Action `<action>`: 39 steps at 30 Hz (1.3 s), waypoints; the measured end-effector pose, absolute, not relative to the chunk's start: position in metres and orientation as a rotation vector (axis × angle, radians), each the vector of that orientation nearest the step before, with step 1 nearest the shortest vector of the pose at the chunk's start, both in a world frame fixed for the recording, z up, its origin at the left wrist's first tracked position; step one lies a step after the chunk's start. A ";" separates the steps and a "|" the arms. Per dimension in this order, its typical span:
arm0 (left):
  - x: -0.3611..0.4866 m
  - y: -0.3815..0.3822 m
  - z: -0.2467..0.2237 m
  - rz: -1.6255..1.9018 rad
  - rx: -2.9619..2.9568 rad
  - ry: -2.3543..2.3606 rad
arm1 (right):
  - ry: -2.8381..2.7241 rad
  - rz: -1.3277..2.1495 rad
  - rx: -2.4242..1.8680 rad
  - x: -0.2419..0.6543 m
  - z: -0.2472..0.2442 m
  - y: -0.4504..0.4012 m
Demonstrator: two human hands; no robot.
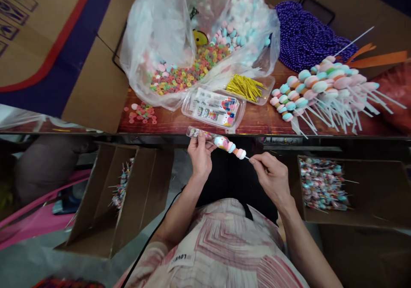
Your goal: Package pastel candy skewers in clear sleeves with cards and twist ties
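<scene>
My left hand [201, 153] pinches a small clear printed wrapper [194, 132] just in front of the table edge. The front end of a candy skewer [230, 146], strung with white, pink, blue and orange pieces, is at the wrapper's mouth, partly inside it. My right hand [271, 174] holds the bare white stick at the skewer's other end between thumb and fingertips. Behind them, a clear tray [242, 112] holds printed wrappers [215, 107]. Beside it, another tray [269, 92] holds gold twist ties [245, 87].
Plastic bags [154, 27] of candy lie on the table [176, 124]. Loose candy rings [141, 113] sit at left, stacked skewers [321, 87] and purple cord [308, 35] at right. Open cartons [128, 202] [375, 194] flank my lap, both containing skewers.
</scene>
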State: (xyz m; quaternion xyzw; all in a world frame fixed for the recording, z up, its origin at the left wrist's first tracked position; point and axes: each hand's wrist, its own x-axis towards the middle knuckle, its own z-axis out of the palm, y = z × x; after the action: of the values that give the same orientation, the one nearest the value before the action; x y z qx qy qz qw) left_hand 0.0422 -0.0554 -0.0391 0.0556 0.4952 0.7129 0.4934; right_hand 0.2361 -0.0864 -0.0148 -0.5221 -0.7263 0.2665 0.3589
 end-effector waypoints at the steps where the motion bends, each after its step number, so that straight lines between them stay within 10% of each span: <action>1: 0.042 -0.055 -0.039 1.733 0.109 1.197 | -1.874 0.683 -1.359 0.236 -0.015 -0.087; 39: 0.054 -0.071 -0.043 1.507 0.198 0.972 | -1.360 1.243 -1.463 0.167 -0.033 -0.089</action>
State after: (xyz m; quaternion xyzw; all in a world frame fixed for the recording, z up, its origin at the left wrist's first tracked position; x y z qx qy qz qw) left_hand 0.0536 -0.0709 -0.0432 0.0859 0.4227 0.6556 0.6199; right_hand 0.1667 -0.0894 -0.0330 -0.5742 -0.5337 0.4878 0.3841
